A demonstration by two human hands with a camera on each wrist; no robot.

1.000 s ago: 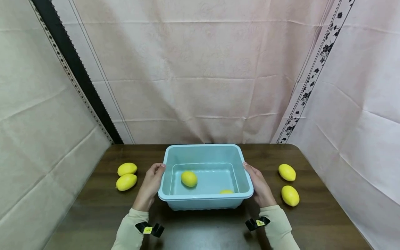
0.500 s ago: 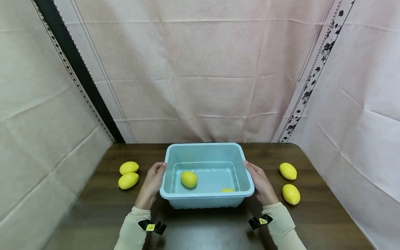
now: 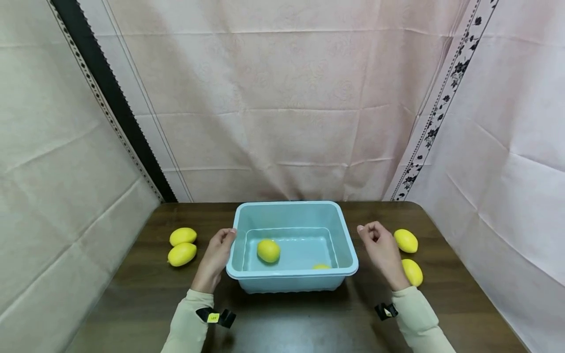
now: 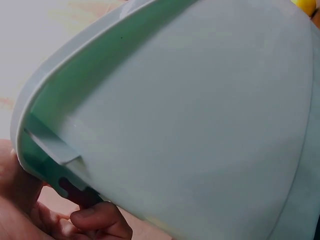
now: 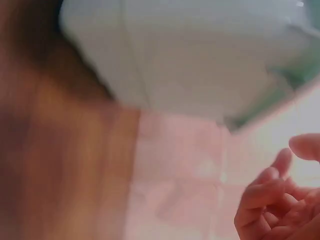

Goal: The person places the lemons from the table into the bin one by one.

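Note:
A light blue plastic basin (image 3: 291,284) sits mid-table in the head view. Inside it are a lemon (image 3: 268,250) on the left and another lemon (image 3: 321,266) mostly hidden by the front wall. My left hand (image 3: 216,257) grips the basin's left rim; the left wrist view shows its thumb and fingers (image 4: 102,220) at the rim's edge. To the right of the basin, apart from it, my right hand (image 3: 383,252) hovers with loosely curled fingers holding nothing. Beside that hand lie an upper lemon (image 3: 406,240) and a lower lemon (image 3: 413,272), partly covered by the wrist.
Two more lemons lie left of my left hand, a far lemon (image 3: 183,237) and a near lemon (image 3: 182,255). The dark wooden table (image 3: 282,328) ends at a pale cloth curtain (image 3: 282,122) behind, with cloth on both sides too.
My right hand has let go of the basin's right rim and moved right, toward the two lemons there. The left hand keeps its hold, and the basin stays in place.

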